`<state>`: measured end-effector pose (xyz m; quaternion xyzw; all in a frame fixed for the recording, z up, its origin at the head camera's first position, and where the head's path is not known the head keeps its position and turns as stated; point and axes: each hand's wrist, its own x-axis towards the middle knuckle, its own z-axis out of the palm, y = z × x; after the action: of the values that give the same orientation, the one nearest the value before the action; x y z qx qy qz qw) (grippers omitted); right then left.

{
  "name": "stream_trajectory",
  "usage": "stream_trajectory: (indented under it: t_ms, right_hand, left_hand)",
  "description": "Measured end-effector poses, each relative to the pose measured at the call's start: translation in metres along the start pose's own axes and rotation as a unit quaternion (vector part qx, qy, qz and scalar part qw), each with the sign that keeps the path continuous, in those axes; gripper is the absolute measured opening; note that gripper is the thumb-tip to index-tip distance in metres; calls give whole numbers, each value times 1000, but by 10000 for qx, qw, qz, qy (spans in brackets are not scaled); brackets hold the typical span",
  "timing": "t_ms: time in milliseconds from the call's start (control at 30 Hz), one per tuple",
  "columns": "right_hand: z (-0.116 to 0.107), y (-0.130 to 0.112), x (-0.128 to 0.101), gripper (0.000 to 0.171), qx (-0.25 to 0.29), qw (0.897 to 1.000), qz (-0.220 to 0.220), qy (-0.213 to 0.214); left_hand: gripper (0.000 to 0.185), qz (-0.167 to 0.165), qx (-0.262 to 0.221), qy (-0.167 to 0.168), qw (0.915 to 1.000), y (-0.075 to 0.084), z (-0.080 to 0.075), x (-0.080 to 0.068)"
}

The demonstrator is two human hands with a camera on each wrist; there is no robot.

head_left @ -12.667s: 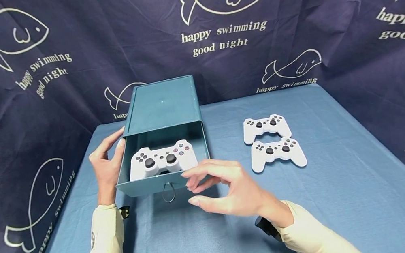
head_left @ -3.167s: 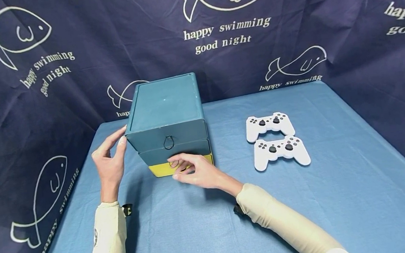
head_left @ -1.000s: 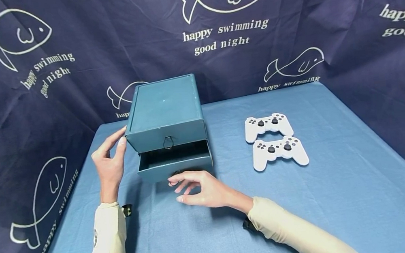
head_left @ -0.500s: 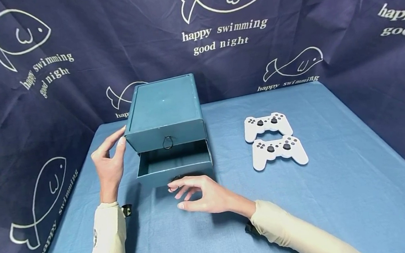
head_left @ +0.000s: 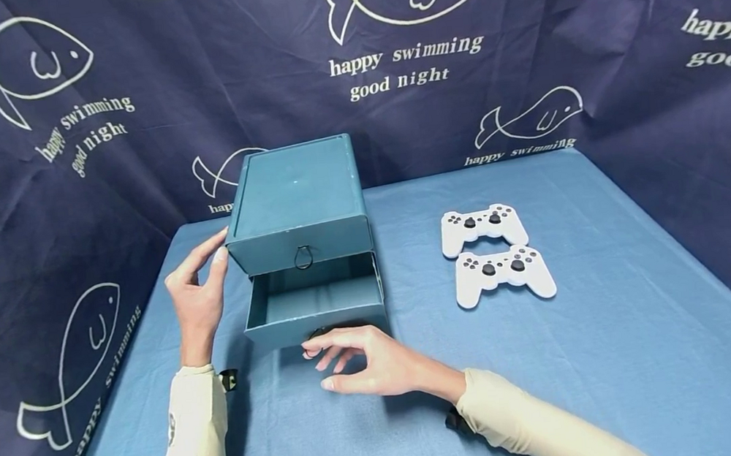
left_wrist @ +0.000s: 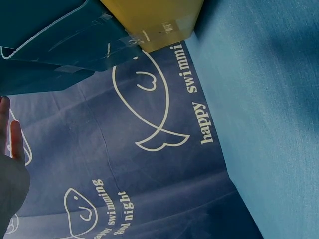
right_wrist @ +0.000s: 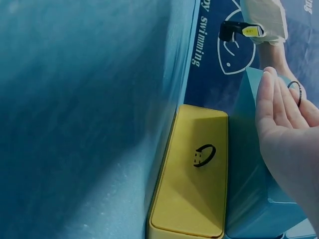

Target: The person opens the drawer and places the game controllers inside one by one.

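The right hand [head_left: 368, 360] has a narrow grip on the ring pull [head_left: 312, 334] at the front of the middle drawer [head_left: 313, 303], thumb and fingertips pinching it. That drawer stands pulled well out of the teal cabinet [head_left: 296, 190]; its inside shows bare. The left hand [head_left: 197, 299] rests against the cabinet's front left corner, fingers straight, gripping nothing. Beneath the drawer sits a yellow drawer [right_wrist: 194, 174], closed. Two white gamepads [head_left: 493, 252] lie on the blue counter [head_left: 614, 343], well apart to the right.
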<state>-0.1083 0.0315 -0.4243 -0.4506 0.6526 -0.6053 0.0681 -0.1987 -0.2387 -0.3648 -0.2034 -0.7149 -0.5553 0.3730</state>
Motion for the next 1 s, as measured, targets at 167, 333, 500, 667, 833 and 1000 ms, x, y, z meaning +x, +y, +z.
stream_trajectory:
  t_ms: [167,333,500,667,833,1000]
  right_hand:
    - [2,-2,-2,49,-16,10000,-17,-6]
    - [3,-5,-5,50,61,9999,77,-42]
    - [4,-7,-8,50,136,9997,169,-81]
    - [6,-9,-10,50,111,9998,143,-77]
    - [8,-11,-11,49,138,9998,160,-64]
    - [11,-12,-13,48,106,9998,143,-59]
  left_hand:
    - [27,-14,-10,8,10000,-1,0,-1]
    - [27,-17,20,-4,10000,-2,-1,-1]
    - [27,2,47,2,10000,-2,0,-1]
    - [27,23,115,28,9999,-2,0,-1]
    - [27,4,101,35,9999,-2,0,-1]
    - [27,8,85,33,10000,-2,1,-1]
